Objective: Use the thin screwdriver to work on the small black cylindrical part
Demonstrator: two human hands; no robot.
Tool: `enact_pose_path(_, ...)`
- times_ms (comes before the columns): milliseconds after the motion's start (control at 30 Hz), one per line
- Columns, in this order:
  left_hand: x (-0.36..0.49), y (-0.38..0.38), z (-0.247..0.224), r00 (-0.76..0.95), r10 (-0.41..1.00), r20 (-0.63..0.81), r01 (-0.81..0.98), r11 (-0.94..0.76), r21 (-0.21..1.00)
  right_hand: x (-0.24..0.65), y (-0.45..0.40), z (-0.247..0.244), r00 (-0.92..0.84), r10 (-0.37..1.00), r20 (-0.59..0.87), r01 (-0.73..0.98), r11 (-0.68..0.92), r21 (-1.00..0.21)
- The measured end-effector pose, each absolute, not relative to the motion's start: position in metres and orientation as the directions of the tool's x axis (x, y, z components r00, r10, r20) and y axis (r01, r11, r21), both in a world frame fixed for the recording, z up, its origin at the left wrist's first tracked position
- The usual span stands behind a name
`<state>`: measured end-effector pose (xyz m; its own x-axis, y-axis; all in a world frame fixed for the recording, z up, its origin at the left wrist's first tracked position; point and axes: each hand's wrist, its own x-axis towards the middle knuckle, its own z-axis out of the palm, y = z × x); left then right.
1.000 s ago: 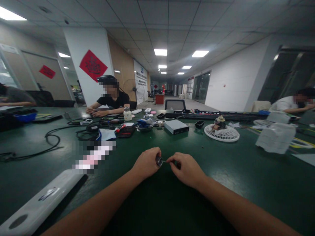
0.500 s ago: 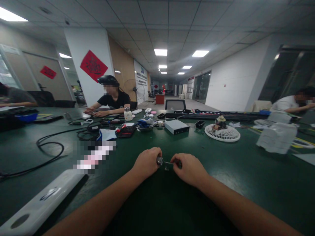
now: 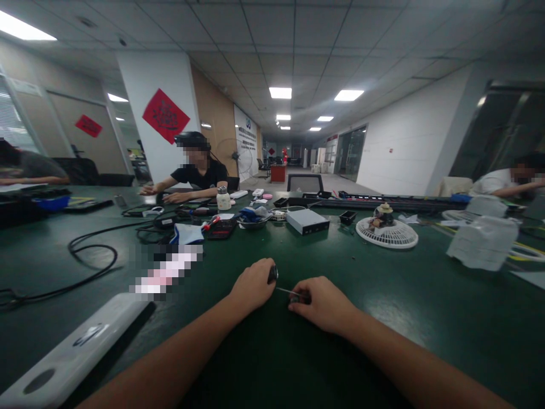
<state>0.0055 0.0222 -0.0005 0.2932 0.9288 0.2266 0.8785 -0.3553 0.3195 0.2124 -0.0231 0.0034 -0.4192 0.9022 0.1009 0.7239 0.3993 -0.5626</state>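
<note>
My left hand [image 3: 254,284] is closed around a small dark, shiny, rounded part [image 3: 273,274], mostly hidden by the fingers. Facing it, my right hand [image 3: 326,302] grips a screwdriver [image 3: 286,291] whose thin metal shaft points left, toward the left hand. Its tip lies just below the held part, apart from it as far as I can see. My right thumb and fingertip are low at the green table [image 3: 238,363], beside a small greyish bit [image 3: 293,297] too small to name.
A white fan grille with a motor [image 3: 385,230], a grey drive box [image 3: 307,220] and a small black tray [image 3: 347,217] stand beyond my hands. At left lie a long white casing [image 3: 80,341] and a black cable [image 3: 91,247]. A person [image 3: 198,173] sits across.
My right hand has come down and slightly left with the screwdriver, to where small bits lay on the table. The left hand has turned its part, and the shaft tip now points below it.
</note>
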Motion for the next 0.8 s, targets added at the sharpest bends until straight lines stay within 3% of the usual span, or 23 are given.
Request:
enact_pose_path(267, 0.011, 0.018, 0.000, 0.381, 0.890, 0.252, 0.785, -0.455, 0.420, 0.221, -0.009, 0.003, -0.319, 0.888, 0.330, 0.601, 0.459, -0.654)
enact_pose_path(467, 0.016, 0.009, 0.007, 0.503, 0.822, 0.266, 0.683, -0.567, 0.461, 0.219, -0.006, -0.001, -0.238, 0.919, 0.314, 0.558, 0.394, -0.730)
enact_pose_path(800, 0.018, 0.002, 0.015, 0.592, 0.769, 0.240, 0.628, -0.628, 0.460, 0.219, -0.006, -0.001, -0.226, 0.916, 0.332, 0.616, 0.398, -0.679)
